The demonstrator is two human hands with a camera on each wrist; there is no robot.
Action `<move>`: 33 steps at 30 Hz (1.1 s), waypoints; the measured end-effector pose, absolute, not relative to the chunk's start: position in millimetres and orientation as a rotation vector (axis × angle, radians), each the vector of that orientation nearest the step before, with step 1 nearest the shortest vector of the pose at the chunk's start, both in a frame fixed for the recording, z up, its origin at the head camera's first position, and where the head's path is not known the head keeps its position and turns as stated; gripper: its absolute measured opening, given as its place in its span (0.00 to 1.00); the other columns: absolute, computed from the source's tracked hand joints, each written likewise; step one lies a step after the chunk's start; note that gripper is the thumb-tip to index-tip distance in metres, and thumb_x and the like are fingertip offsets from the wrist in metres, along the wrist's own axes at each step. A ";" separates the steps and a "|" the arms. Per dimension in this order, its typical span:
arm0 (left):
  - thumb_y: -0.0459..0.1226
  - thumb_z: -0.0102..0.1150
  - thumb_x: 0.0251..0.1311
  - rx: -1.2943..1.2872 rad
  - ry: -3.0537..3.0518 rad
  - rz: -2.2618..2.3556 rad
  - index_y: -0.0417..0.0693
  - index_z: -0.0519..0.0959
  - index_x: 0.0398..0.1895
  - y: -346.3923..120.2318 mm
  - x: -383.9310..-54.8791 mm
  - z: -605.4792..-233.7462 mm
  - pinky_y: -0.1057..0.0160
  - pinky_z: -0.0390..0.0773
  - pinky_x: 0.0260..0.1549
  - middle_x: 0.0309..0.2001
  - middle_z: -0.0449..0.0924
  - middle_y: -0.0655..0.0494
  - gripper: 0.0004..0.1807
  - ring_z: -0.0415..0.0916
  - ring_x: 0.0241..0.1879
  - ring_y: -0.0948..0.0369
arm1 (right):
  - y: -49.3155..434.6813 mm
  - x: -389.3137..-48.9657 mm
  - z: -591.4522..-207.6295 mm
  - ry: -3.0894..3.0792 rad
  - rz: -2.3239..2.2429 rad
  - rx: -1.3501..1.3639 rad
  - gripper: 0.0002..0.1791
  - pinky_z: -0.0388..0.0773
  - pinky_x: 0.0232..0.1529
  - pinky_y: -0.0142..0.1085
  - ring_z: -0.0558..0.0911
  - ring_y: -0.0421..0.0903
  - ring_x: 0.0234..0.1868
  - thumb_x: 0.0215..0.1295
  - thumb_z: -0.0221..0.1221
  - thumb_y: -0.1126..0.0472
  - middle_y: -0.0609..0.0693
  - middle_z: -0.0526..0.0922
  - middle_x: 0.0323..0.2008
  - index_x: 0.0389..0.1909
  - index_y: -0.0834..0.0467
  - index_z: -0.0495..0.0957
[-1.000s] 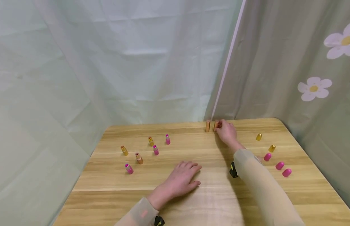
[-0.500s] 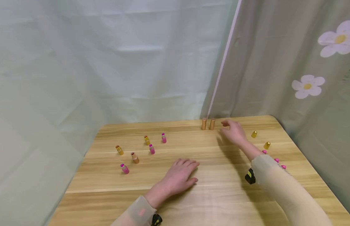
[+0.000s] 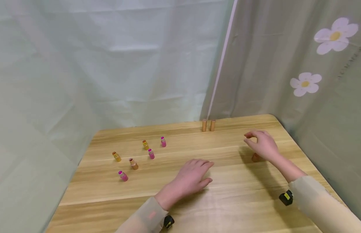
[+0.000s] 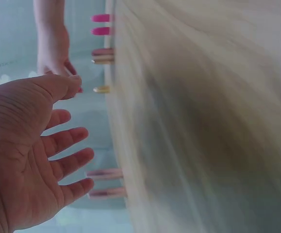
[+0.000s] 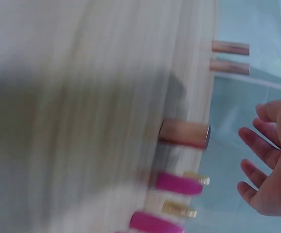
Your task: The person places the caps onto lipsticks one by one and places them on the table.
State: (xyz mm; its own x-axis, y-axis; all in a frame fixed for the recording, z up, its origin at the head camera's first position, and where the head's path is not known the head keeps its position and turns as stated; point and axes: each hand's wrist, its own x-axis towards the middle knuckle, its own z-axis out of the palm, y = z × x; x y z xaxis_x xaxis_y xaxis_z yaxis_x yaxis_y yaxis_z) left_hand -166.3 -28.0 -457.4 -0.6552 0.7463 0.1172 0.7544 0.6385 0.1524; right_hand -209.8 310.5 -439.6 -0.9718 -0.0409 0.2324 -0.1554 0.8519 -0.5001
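My right hand [image 3: 262, 145] hovers over the right side of the table [image 3: 227, 194], its fingers loosely curved with nothing between them. Below its palm stands a copper lipstick cap [image 3: 256, 157], close up in the right wrist view as a copper cap [image 5: 184, 134]. Two more copper caps, a left one [image 3: 204, 125] and a right one [image 3: 212, 125], stand side by side at the back edge. Low over the middle of the table, my left hand [image 3: 189, 177] is spread and holds nothing. Pink caps [image 5: 179, 183] and gold caps [image 5: 179, 209] show in the right wrist view; the right arm hides them in the head view.
Uncapped lipstick tubes stand scattered on the left: gold ones [image 3: 116, 157], pink ones [image 3: 123, 175] and a copper one [image 3: 133, 164]. A pale curtain [image 3: 139, 64] hangs behind the table, and a flowered grey curtain [image 3: 265, 64] rises at the back right.
My right hand has left the right-hand copper cap at the back edge and moved right and nearer, over another copper cap. The left hand stays about where it was; the head view turns slightly right.
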 end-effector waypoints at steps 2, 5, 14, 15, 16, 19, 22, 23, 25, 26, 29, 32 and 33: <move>0.53 0.59 0.71 -1.303 -2.789 -0.274 0.52 0.69 0.75 -19.6 -165.1 -453.6 0.52 0.66 0.69 0.68 0.73 0.56 0.33 0.69 0.67 0.55 | 317.6 -199.8 -440.4 -2.810 0.731 0.170 0.19 0.63 0.61 0.64 0.70 0.66 0.62 0.72 0.62 0.50 0.61 0.84 0.53 0.53 0.61 0.84; 0.53 0.58 0.72 -1.326 -2.780 -0.235 0.53 0.69 0.74 -6.8 -161.5 -450.7 0.54 0.66 0.69 0.68 0.73 0.57 0.32 0.69 0.67 0.56 | 327.3 -188.4 -444.1 -2.807 0.621 0.238 0.18 0.61 0.59 0.67 0.70 0.68 0.62 0.69 0.66 0.53 0.62 0.85 0.50 0.50 0.62 0.85; 0.55 0.56 0.73 -1.447 -2.720 -0.189 0.57 0.73 0.71 19.9 -149.1 -459.7 0.58 0.66 0.67 0.66 0.75 0.60 0.28 0.70 0.66 0.59 | 338.9 -175.6 -458.1 -2.848 0.302 0.410 0.20 0.56 0.64 0.67 0.71 0.67 0.61 0.58 0.74 0.52 0.44 0.81 0.26 0.47 0.60 0.87; 0.55 0.56 0.72 -1.457 -2.710 -0.190 0.57 0.74 0.71 21.1 -148.2 -460.9 0.59 0.66 0.67 0.65 0.75 0.60 0.28 0.70 0.66 0.59 | 338.9 -175.2 -458.9 -2.849 0.280 0.426 0.20 0.56 0.65 0.67 0.72 0.66 0.61 0.58 0.74 0.52 0.45 0.82 0.28 0.47 0.60 0.87; 0.55 0.56 0.72 -1.464 -2.702 -0.193 0.57 0.74 0.70 21.6 -147.4 -461.7 0.59 0.66 0.67 0.65 0.76 0.60 0.28 0.71 0.65 0.59 | 338.9 -175.0 -459.8 -2.844 0.259 0.444 0.20 0.56 0.65 0.67 0.72 0.66 0.61 0.57 0.74 0.53 0.47 0.83 0.30 0.46 0.60 0.87; 0.55 0.57 0.72 -1.465 -2.708 -0.203 0.57 0.75 0.70 21.6 -145.9 -464.1 0.58 0.66 0.67 0.64 0.76 0.60 0.27 0.71 0.65 0.59 | 339.0 -174.8 -462.1 -2.811 0.215 0.494 0.16 0.55 0.66 0.67 0.74 0.67 0.59 0.55 0.74 0.57 0.52 0.87 0.37 0.43 0.60 0.87; 0.55 0.57 0.72 -1.451 -2.730 -0.201 0.57 0.74 0.70 19.9 -145.7 -466.4 0.58 0.66 0.68 0.65 0.76 0.61 0.27 0.70 0.66 0.59 | 339.8 -175.9 -464.7 -2.789 0.201 0.524 0.14 0.55 0.66 0.68 0.75 0.66 0.57 0.52 0.73 0.60 0.53 0.87 0.38 0.41 0.58 0.87; 0.55 0.57 0.72 -1.448 -2.738 -0.203 0.57 0.74 0.70 19.2 -145.7 -467.1 0.58 0.65 0.68 0.65 0.75 0.61 0.27 0.70 0.66 0.59 | 339.9 -176.3 -465.4 -2.787 0.198 0.528 0.14 0.55 0.66 0.68 0.75 0.66 0.57 0.52 0.74 0.60 0.52 0.87 0.38 0.40 0.57 0.86; 0.55 0.57 0.72 -1.441 -2.745 -0.202 0.58 0.74 0.70 17.5 -145.9 -468.5 0.58 0.65 0.68 0.65 0.75 0.61 0.27 0.70 0.66 0.59 | 339.8 -177.2 -466.5 -2.790 0.194 0.531 0.12 0.54 0.67 0.68 0.76 0.66 0.56 0.51 0.74 0.60 0.51 0.87 0.36 0.38 0.56 0.86; 0.55 0.57 0.72 -1.439 -2.747 -0.201 0.58 0.75 0.70 16.4 -145.8 -469.0 0.58 0.65 0.68 0.65 0.76 0.61 0.27 0.70 0.66 0.60 | 339.5 -177.6 -466.8 -2.796 0.197 0.531 0.12 0.54 0.67 0.68 0.75 0.65 0.56 0.51 0.74 0.60 0.50 0.87 0.36 0.37 0.55 0.86; 0.54 0.57 0.72 -1.435 -2.755 -0.211 0.57 0.75 0.70 13.4 -145.7 -470.5 0.58 0.65 0.68 0.65 0.76 0.61 0.27 0.70 0.65 0.60 | 337.1 -178.2 -466.5 -2.804 0.210 0.526 0.09 0.53 0.68 0.68 0.76 0.65 0.57 0.53 0.74 0.60 0.49 0.87 0.35 0.35 0.54 0.86; 0.54 0.57 0.72 -1.437 -2.761 -0.216 0.57 0.75 0.70 10.8 -146.2 -471.9 0.57 0.65 0.69 0.65 0.76 0.61 0.27 0.70 0.66 0.59 | 333.1 -176.8 -464.1 -2.794 0.258 0.510 0.10 0.57 0.66 0.67 0.76 0.65 0.57 0.55 0.75 0.61 0.50 0.88 0.36 0.38 0.56 0.87; 0.54 0.57 0.72 -1.437 -2.766 -0.219 0.56 0.74 0.70 9.7 -146.6 -472.3 0.57 0.64 0.69 0.65 0.76 0.60 0.27 0.70 0.66 0.59 | 331.1 -175.8 -463.0 -2.790 0.281 0.502 0.11 0.59 0.64 0.66 0.76 0.65 0.56 0.55 0.75 0.61 0.51 0.88 0.37 0.39 0.57 0.88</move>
